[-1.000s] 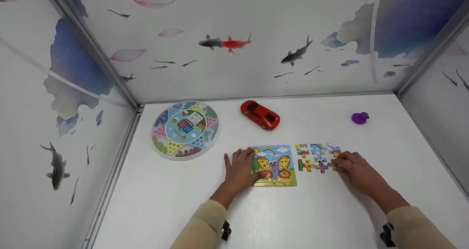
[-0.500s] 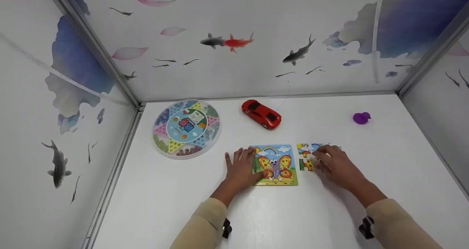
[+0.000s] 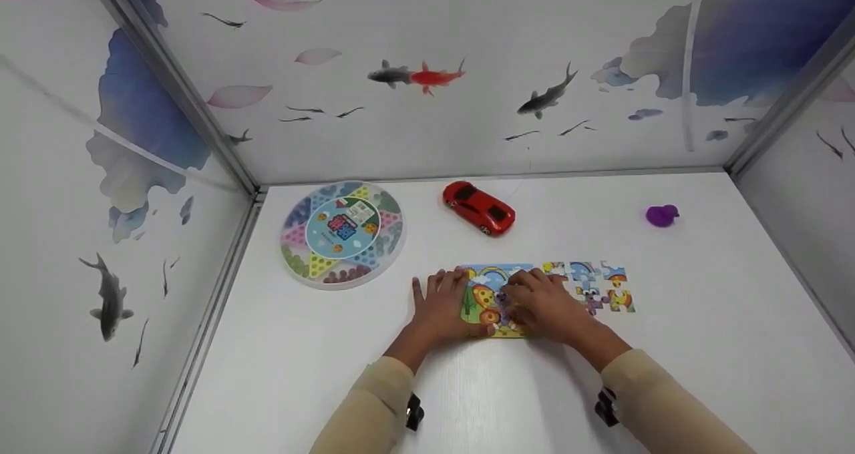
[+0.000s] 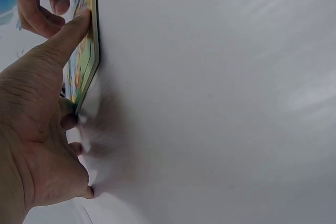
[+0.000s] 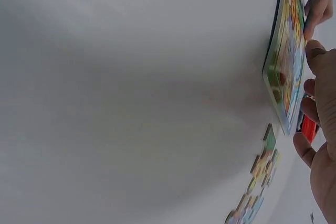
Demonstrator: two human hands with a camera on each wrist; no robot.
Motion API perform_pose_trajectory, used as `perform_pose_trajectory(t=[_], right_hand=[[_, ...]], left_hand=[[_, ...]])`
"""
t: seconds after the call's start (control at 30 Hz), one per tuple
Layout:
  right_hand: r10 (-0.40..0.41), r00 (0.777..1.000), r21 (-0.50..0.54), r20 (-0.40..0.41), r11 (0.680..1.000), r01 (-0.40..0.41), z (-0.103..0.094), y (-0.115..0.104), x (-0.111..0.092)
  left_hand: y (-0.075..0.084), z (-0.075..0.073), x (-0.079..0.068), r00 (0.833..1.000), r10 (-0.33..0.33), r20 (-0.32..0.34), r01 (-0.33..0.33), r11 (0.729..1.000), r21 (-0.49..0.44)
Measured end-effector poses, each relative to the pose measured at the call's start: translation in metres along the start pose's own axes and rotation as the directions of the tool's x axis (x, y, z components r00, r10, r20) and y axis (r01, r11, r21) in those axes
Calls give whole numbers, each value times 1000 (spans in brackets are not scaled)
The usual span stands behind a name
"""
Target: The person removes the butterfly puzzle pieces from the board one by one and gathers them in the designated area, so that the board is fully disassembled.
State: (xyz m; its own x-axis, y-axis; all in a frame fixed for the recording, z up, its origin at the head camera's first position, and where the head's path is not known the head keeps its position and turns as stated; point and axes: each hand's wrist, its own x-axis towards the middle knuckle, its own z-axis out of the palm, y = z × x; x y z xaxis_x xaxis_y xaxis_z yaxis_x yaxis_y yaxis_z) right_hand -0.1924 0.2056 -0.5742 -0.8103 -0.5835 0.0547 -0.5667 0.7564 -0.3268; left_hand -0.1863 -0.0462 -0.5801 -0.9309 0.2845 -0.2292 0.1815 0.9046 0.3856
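Observation:
In the head view a square butterfly jigsaw puzzle board (image 3: 494,277) lies flat on the white table. My left hand (image 3: 441,310) rests at its left side, thumb laid straight over the lower edge of the picture, as the left wrist view also shows, and the other fingers spread along the side. Over the right half of the board is my right hand (image 3: 551,307), fingers slightly bent and apart; no piece shows between them in the right wrist view. To the right lie several loose puzzle pieces (image 3: 621,299) in rows, some hidden by that hand.
Behind the board stands a red toy car (image 3: 479,208). A round Chinese checkers box (image 3: 342,227) lies back left, and a small purple duck (image 3: 661,215) sits back right. Printed panels (image 3: 467,133) wall the table at the back and both sides.
My right hand has moved left, from the rightmost loose pieces across the others to the board, uncovering pieces on the right. The left hand stays on the board's left side.

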Motion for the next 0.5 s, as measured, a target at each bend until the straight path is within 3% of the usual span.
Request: perform_pose_trajectory(t=[0.23, 0.5], right_hand=[[-70, 997, 9, 14, 998, 70, 16, -20, 12], [-59, 993, 70, 102, 996, 52, 19, -38, 24]], left_hand=[[1, -1, -1, 1000, 4, 7, -4, 1000, 26], [0, -1, -3, 1000, 19, -5, -18, 998, 52]])
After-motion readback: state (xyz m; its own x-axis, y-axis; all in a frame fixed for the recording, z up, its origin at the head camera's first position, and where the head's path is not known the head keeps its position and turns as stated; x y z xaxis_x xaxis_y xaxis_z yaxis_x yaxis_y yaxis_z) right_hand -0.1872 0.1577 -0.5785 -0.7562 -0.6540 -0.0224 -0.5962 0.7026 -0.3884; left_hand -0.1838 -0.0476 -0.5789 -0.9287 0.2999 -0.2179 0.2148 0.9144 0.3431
